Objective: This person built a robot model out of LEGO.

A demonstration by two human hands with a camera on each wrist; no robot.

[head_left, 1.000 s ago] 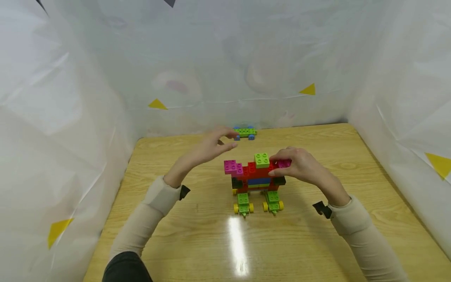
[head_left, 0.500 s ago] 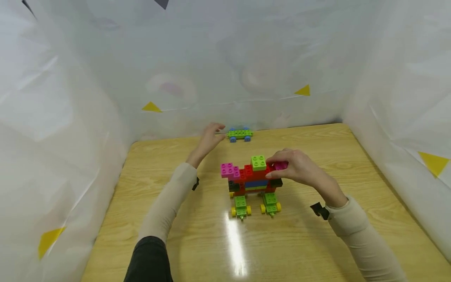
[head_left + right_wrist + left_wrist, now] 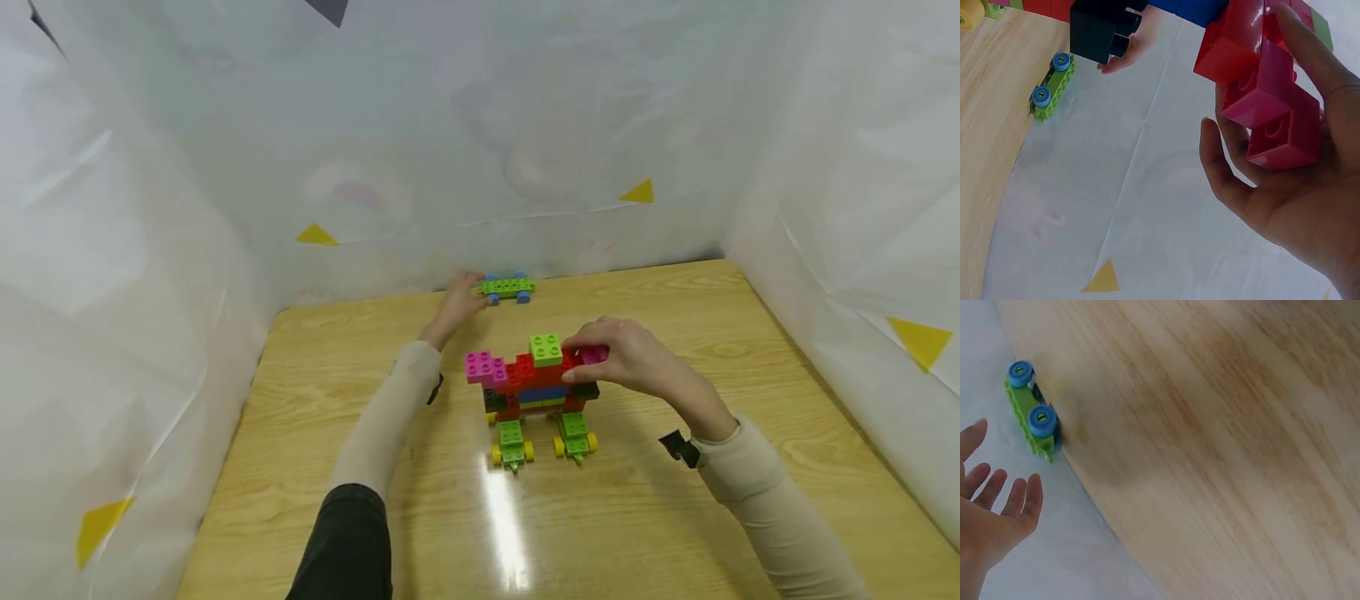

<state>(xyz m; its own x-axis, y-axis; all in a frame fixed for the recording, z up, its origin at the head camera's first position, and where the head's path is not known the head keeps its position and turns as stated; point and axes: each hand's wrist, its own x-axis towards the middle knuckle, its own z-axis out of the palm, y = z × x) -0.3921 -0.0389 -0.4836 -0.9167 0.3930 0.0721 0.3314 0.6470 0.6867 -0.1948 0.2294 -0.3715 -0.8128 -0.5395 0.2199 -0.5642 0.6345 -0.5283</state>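
Note:
My left hand (image 3: 456,305) reaches to the back of the table, fingers loosely bent, at the left end of a small green toy car base (image 3: 507,287) with blue wheels. A gap shows between fingers and car base in the left wrist view. My right hand (image 3: 630,354) grips the right end of a toy brick model, thumb and fingers on its red bricks (image 3: 1235,44). Pink bricks (image 3: 1285,131) stick out beneath that palm. A lime brick (image 3: 546,350) tops the model, and more pink bricks (image 3: 483,367) overhang its left end. Green bases (image 3: 512,442) with yellow wheels carry it.
The wooden table (image 3: 337,433) is enclosed by a whitish sheet (image 3: 465,125) at the back and sides. The car base stands close to the back sheet. Yellow triangles (image 3: 637,192) mark the sheet.
My left hand has gone from in front of the car base, round to its left, then closer to its left end. My right hand keeps its grip on the standing model.

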